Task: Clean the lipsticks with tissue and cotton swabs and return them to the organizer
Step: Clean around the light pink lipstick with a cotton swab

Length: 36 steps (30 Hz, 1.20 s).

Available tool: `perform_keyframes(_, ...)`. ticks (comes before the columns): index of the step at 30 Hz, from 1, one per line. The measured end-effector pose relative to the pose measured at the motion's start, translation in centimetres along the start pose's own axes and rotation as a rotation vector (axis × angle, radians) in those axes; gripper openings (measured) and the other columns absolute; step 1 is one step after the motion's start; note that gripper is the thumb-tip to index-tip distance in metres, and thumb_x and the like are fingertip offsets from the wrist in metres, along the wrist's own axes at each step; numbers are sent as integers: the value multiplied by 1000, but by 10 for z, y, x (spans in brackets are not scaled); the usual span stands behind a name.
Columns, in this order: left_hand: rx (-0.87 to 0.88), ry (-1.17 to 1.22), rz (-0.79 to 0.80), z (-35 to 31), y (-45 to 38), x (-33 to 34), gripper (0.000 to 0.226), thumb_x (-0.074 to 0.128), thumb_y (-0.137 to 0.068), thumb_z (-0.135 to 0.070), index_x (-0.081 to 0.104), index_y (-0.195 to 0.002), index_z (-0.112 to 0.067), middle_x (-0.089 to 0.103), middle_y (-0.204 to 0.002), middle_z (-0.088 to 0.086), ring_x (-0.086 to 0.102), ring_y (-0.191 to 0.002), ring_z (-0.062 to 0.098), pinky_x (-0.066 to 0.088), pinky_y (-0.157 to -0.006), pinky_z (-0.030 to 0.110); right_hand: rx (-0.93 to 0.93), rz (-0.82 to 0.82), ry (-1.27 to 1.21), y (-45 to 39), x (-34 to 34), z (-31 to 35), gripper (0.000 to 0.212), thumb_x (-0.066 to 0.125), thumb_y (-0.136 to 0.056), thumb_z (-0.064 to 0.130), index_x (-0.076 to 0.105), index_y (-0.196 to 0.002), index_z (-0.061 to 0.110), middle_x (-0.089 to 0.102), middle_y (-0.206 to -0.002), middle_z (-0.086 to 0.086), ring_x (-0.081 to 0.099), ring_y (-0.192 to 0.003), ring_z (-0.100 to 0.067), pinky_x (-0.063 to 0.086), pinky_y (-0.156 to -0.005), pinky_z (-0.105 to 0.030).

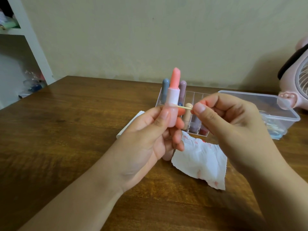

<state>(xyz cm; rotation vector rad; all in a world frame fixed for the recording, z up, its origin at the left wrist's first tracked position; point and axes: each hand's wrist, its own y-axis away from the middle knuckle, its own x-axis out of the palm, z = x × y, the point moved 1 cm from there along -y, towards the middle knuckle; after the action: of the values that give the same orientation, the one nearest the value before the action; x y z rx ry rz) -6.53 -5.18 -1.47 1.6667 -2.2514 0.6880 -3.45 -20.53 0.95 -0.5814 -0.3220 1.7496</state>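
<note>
while left hand (146, 130) grips, lipstick (173, 95) upright, tip up

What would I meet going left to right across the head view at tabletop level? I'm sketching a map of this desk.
White shelf unit → left hand holding the open pink lipstick → cotton swab → right hand → clear plastic box → pink fan.

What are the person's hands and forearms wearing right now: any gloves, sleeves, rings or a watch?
Nothing is worn. The left hand and right hand are bare, with no gloves and no rings visible. Both forearms are bare down to the bottom edge of the picture, with no sleeves, watch or bracelet in view. The fingernails that show are short and look unpainted.
</note>
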Motion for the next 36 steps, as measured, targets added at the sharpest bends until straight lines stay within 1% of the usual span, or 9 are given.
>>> perform_keyframes(4,1,-38,-21,0,-1,-2,28,52,-85,-26,73,-97,-14,62,-80,3,55,-65,13,52,-61,27,0,-19,6,-1,-5,0,17,61,-81,26,63,-71,12,55,-63,-23,52,-54,-20,45,-54,-27)
perform_keyframes(9,49,-104,-26,-1,0,-1,23,59,-80,-28,72,-92,-14,60,-78,1,53,-62,9,50,-60,21,-5,3,1,0,0,0,13,61,-81,25,65,-72,17,48,-66,-27,46,-55,-18,41,-54,-26)
perform_keyframes(12,56,-88,-54,-3,-1,-3,37,64,-73,-29,61,-104,-9,64,-78,4,53,-59,9,48,-56,20,20,2,-35,-1,-4,-1,15,61,-81,24,64,-71,13,51,-64,-27,49,-54,-19,44,-55,-28)
perform_keyframes(16,44,-74,-59,-3,0,-4,30,62,-76,-27,61,-102,-12,68,-83,8,57,-63,10,49,-55,21,34,-7,-53,0,-1,-2,15,62,-79,24,65,-67,14,49,-66,-27,48,-55,-13,42,-53,-20)
perform_keyframes(21,46,-86,-62,-2,0,-2,31,66,-73,-17,60,-103,-9,68,-88,7,58,-63,10,50,-58,21,16,9,-41,2,4,3,16,66,-80,27,65,-70,14,61,-55,0,50,-53,-2,42,-52,-11)
perform_keyframes(26,55,-95,-84,-4,1,-2,24,67,-71,-17,67,-94,-11,63,-77,1,59,-60,10,50,-55,19,16,7,-17,1,1,-2,17,62,-79,24,65,-68,12,48,-68,-30,46,-55,-13,40,-53,-20)
perform_keyframes(32,50,-149,-72,-3,0,-3,24,69,-74,-29,76,-92,-14,63,-77,-1,57,-68,8,53,-74,23,29,-5,-67,0,-1,-3,12,61,-80,24,67,-70,19,47,-71,-33,45,-58,-22,40,-55,-28)
perform_keyframes(34,55,-131,-84,-4,-1,-1,23,74,-72,-26,74,-91,-13,66,-77,0,58,-66,8,53,-72,23,21,0,-62,0,0,-2,12,61,-80,25,67,-70,20,47,-72,-33,45,-58,-22,39,-55,-28)
perform_keyframes(36,52,-89,-110,-4,-1,-1,34,73,-65,-25,68,-96,-10,69,-79,6,61,-63,10,55,-69,24,26,5,-92,-1,-2,-3,11,63,-80,24,68,-70,22,47,-69,-32,46,-57,-22,41,-55,-28)
